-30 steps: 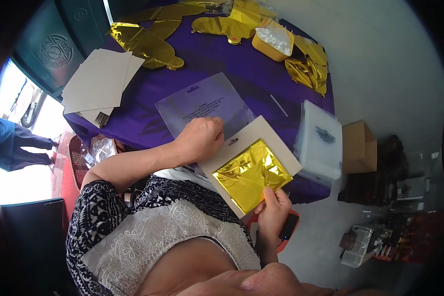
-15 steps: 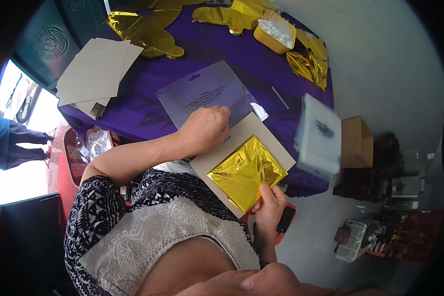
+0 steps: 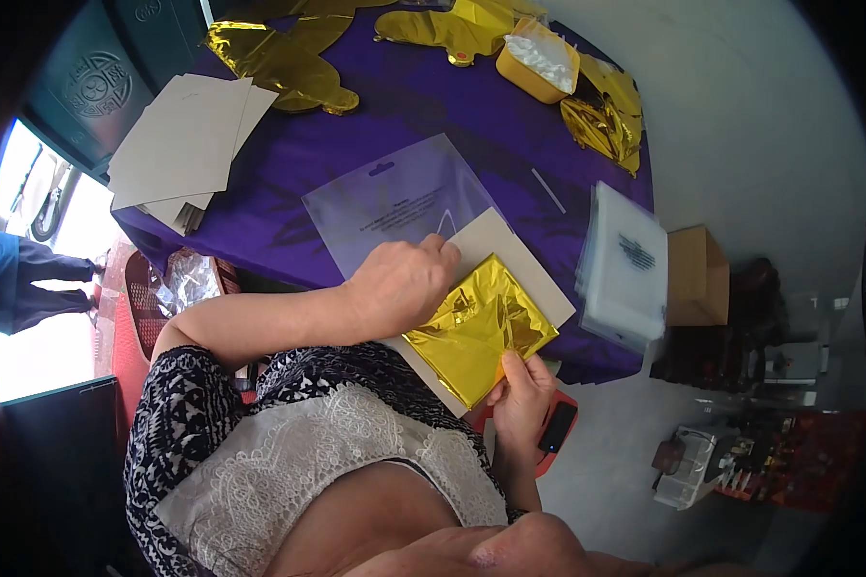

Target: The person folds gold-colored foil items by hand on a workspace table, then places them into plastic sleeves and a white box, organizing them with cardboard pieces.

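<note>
My right hand [image 3: 524, 392] pinches the lower edge of a beige card [image 3: 534, 274] with a folded gold foil sheet [image 3: 486, 332] lying flat on it; the thumb is on top of the foil. My left hand [image 3: 401, 288] is closed at the near edge of a clear plastic bag [image 3: 385, 207] with a hang hole and printed text. Its curled fingertips are hidden, and the hand overlaps the left part of the card and foil. The card's upper corner meets the bag's edge.
A purple-covered table [image 3: 298, 144] bears a stack of beige cards [image 3: 178, 139] at left and clear bags [image 3: 625, 269] at right. Gold foil balloons [image 3: 308, 72] and a yellow tub [image 3: 539, 62] of white material lie at the back. A cardboard box [image 3: 698, 279] stands at right.
My left hand has come down and slightly right, now covering part of the foil. The card's upper corner has shifted up toward the bag, whose near edge has changed shape.
</note>
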`<state>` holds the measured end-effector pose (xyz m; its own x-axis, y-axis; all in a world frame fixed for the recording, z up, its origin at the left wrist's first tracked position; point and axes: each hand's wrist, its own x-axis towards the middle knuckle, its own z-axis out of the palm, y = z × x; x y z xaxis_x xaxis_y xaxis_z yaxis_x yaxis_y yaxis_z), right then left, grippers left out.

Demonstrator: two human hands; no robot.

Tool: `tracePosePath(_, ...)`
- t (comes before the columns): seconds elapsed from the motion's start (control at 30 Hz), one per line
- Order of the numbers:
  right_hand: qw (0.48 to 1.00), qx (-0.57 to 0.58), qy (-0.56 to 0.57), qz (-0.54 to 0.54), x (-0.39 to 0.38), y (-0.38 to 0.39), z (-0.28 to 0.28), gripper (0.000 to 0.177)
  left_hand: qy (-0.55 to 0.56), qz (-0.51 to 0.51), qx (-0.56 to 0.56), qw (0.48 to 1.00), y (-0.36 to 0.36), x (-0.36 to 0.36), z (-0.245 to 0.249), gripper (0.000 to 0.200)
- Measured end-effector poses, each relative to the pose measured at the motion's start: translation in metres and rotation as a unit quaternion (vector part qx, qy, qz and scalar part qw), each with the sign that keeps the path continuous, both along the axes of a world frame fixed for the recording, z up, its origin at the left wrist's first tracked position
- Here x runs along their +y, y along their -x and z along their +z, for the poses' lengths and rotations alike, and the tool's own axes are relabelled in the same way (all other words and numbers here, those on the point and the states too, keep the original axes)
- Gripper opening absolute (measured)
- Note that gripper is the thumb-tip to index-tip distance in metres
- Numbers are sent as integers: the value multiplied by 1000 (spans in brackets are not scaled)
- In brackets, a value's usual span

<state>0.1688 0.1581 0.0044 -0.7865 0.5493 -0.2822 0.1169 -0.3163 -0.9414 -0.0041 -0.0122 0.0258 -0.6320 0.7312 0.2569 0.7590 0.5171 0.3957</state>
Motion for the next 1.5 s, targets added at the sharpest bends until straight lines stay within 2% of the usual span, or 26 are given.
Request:
tracePosePath(0.37,1000,14,9,5,-10,5,-7,15,-10,-48,96,994,-16,2,-2,23)
tracePosePath(0.57,1000,19,-6,1,-12,6,-1,16,-1,-6,64,998,-12,-8,-1,20)
tracePosePath(0.77,999,34,5,26,-16,6,-10,13,-46,-9,84,995,-16,-7,-4,17)
tracePosePath(0.97,998,53,-15,-1,-16,7,-10,13,-56,-4,33,998,-10,-14,-5,16)
tracePosePath(1.07,997,68,-9,-22,-20,11,-7,13,-155,-29,-14,987,-3,-25,6,19)
tracePosePath(1.1,997,74,1,-34,-21,13,-2,14,-247,22,-6,969,-2,-29,10,17)
tracePosePath(1.13,996,81,10,-47,-22,15,1,16,-299,54,40,952,4,-36,8,28)
tracePosePath(1.2,992,114,27,-54,-18,16,-2,16,-456,175,24,872,9,-41,1,37)
tracePosePath(1.27,988,135,40,-61,-12,19,-4,16,-582,193,-144,777,13,-44,-21,48)
tracePosePath(1.3,987,141,44,-63,-12,21,-2,16,-629,197,-225,717,4,-41,-12,43)
tracePosePath(1.33,986,145,46,-64,-13,24,0,15,-655,141,-353,653,3,-43,-15,43)
tracePosePath(1.4,987,145,42,-50,-17,28,1,15,-657,21,-582,478,1,-51,-18,44)
tracePosePath(1.43,988,143,40,-42,-19,30,2,16,-623,16,-649,436,-7,-49,-13,46)
tracePosePath(1.5,989,142,41,-28,-21,32,0,15,-590,9,-674,445,-18,-35,4,46)
